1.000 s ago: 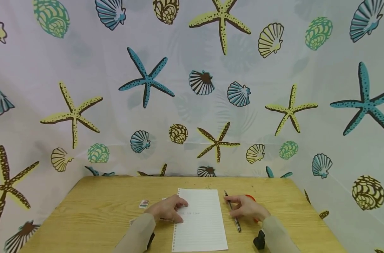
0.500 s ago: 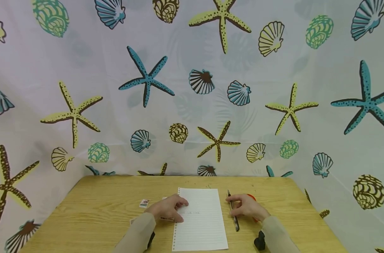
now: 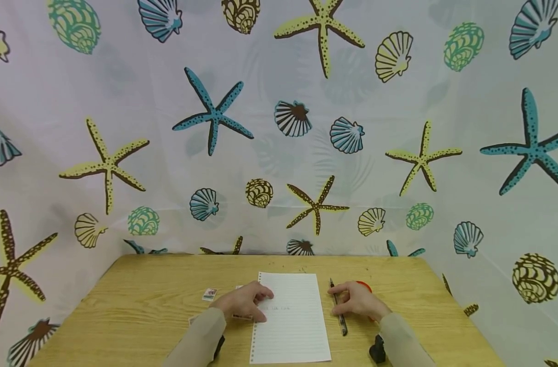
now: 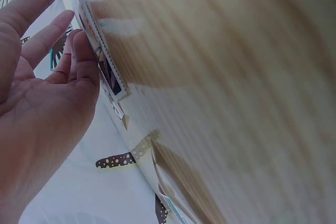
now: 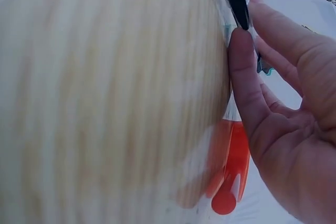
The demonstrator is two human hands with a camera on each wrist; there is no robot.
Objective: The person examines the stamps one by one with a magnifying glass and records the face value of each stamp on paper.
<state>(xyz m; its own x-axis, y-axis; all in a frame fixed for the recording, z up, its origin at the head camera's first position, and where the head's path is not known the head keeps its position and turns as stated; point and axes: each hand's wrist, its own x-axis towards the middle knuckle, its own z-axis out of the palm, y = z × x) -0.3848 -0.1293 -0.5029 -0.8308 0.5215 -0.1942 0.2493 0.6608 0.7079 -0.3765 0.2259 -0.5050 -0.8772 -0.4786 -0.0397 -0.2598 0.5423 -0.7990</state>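
Observation:
A lined sheet of loose-leaf paper (image 3: 293,331) lies on the table, with holes down its left side and a short line of faint writing. My left hand (image 3: 243,303) rests over the paper's left edge, fingers relaxed and nothing held; its fingertips touch down beside the writing. A postage stamp (image 4: 102,56) with a perforated edge lies by that hand in the left wrist view. Right of the paper, my right hand (image 3: 359,299) pinches a dark pen (image 3: 343,325) between thumb and fingers. The pen lies nearly lengthwise, its tip pointing to the back.
Another small stamp (image 3: 209,294) lies left of my left hand, and more stamps are partly covered by that hand and sleeve. An orange-red plastic object (image 5: 237,156) sits behind my right hand, mostly hidden. A curtain (image 3: 279,168) printed with shells and starfish surrounds the wooden table (image 3: 141,306).
The pen has turned slightly, its tip shifting right and its rear end a little left. My right hand has moved a little with it. The left hand and paper have stayed put.

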